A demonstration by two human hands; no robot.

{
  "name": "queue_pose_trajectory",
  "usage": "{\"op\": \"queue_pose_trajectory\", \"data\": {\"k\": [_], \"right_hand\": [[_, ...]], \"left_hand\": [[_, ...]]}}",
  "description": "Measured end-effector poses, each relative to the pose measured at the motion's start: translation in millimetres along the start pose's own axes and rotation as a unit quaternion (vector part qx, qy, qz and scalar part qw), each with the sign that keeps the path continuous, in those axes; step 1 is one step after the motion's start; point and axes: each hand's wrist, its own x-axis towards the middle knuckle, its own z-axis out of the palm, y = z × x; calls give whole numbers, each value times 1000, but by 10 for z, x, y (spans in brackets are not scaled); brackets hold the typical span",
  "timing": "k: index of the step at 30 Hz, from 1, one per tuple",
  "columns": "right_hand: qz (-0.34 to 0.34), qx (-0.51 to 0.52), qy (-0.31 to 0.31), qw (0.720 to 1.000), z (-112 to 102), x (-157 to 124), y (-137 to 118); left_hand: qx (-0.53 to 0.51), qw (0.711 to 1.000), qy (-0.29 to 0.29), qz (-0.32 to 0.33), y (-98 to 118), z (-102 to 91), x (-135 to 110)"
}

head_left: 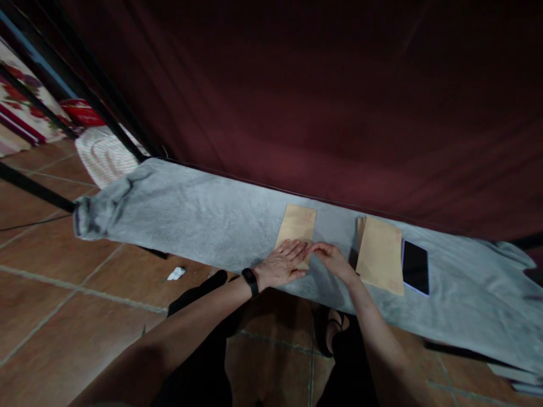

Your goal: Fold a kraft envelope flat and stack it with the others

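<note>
A brown paper envelope (297, 222) with faint reddish print near its top right corner lies on the grey cloth. Flat across its lower part rests my left hand (284, 264), fingers stretched out and a black band on the wrist. My right hand (333, 259) is at the envelope's right edge, its thumb and fingertips pinched together there beside the left fingertips. The near end of the envelope is partly hidden under my left hand. To the right, a stack of similar brown envelopes (379, 254) lies on the cloth.
A phone (416, 268) with a dark screen lies right of the stack. The grey cloth (203, 209) covers a long narrow surface against a dark red curtain (271, 113). Black metal bars (38, 189) stand at the left. A white scrap (176, 273) lies on the tiled floor.
</note>
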Motion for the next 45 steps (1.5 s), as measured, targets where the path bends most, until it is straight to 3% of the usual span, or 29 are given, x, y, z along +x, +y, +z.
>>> {"op": "queue_pose_trajectory", "data": {"k": [3, 7, 11, 19, 27, 32, 45], "right_hand": [[-47, -103, 34, 993, 146, 22, -5], [-87, -224, -19, 971, 344, 18, 15], [-67, -309, -31, 948, 419, 76, 107], [-3, -411, 19, 911, 371, 401, 215], [7, -458, 86, 885, 428, 540, 265], [-36, -448, 49, 892, 447, 377, 276], [-42, -367, -36, 929, 540, -72, 75]], "left_hand": [[26, 1000, -16, -3, 48, 9, -88], [32, 999, -27, -19, 104, 50, -163], [32, 998, -44, -25, 121, 41, -174], [52, 993, -104, 14, 96, -72, -214], [77, 992, -96, 25, 86, -5, -261], [88, 992, -81, 28, 76, 35, -285], [113, 991, -55, 48, 90, 68, -356]]}}
